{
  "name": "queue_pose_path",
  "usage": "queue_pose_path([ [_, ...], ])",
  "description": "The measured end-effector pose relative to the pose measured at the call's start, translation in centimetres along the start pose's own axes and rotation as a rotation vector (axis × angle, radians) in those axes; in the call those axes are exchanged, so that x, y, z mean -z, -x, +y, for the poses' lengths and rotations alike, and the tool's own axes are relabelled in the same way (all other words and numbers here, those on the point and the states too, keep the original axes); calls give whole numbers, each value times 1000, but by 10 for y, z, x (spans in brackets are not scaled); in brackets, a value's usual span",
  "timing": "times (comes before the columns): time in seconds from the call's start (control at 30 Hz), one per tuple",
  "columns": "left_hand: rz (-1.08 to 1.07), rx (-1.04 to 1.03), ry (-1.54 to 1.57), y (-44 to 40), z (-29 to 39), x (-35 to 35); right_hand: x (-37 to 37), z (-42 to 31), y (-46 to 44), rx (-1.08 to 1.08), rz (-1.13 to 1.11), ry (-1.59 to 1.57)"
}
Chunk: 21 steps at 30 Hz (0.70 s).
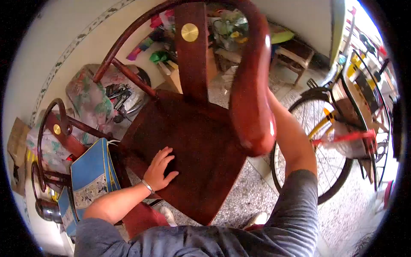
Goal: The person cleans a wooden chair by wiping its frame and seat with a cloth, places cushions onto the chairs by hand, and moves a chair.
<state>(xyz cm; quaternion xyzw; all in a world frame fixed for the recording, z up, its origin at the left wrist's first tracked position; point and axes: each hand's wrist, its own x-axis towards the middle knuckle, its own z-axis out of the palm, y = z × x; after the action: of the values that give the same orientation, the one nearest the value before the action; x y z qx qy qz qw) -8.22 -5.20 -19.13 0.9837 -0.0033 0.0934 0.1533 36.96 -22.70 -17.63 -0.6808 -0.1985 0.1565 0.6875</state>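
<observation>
A dark reddish-brown wooden chair [188, 150] stands in front of me, with a curved armrest [254, 94] rising close to the camera. Its back slat [191, 60] carries a round gold disc. My left hand [159, 169] is over the left part of the seat, apparently resting on it, with fingers and thumb apart and nothing held. A metal bracelet [147, 186] circles that wrist. My right forearm [291, 132] reaches forward behind the armrest, which hides my right hand, so whether it grips the chair cannot be seen.
A second, similar chair [64, 128] and blue-covered items [90, 171] are at my left. At the right stands a bicycle wheel [321, 145] beside a cluttered rack. Behind the chair are a cardboard box [171, 77], bags and a small wooden stool [295, 58].
</observation>
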Motion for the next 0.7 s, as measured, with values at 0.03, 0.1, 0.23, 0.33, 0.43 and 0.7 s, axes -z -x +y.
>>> queue_pose_path([
  [0.03, 10, -20, 9, -1, 0, 1, -7, 11, -33, 76, -116, -100],
  [0.1, 18, -4, 15, -1, -2, 1, -37, 9, -61, 138, -163, -272],
  [0.23, 15, 3, 6, -4, 1, 4, -104, 37, -105, 328, -289, -264],
  [0.33, 0, 24, 17, -5, 2, 5, -130, 60, -67, 326, -456, 412],
  [0.43, 11, 22, 10, -7, 2, 6, -120, 27, -46, 434, -916, 556],
  [0.7, 29, 26, 9, -2, -4, 4, -70, -7, 1, -32, -834, 798],
])
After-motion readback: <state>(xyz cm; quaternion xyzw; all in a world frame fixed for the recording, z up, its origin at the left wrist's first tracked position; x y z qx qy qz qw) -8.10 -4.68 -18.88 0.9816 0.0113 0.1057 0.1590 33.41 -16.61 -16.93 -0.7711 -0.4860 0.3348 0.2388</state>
